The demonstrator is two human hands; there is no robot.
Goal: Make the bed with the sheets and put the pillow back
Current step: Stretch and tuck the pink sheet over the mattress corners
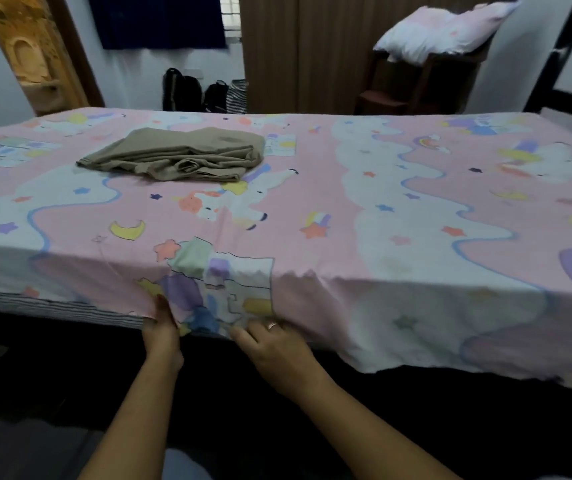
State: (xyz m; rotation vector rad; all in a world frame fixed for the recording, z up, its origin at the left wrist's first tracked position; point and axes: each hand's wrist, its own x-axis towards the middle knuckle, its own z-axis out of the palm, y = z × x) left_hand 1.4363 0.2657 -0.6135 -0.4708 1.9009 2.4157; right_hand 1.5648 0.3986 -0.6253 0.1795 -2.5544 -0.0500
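You are working in dim, flat indoor light: the one bright source you can see is the small window (231, 15) at the top, and it casts no hard shadows or glare on the pink sheet (312, 202). Below the sheet's hanging hem everything sinks into near-black with no detail. Your wide lens bows straight lines towards the frame's edges, and the pillow (444, 29) and the far corners look soft and smeared.

Bed (52, 306), pink sheet (312, 209), folded tan cloth (173, 154)
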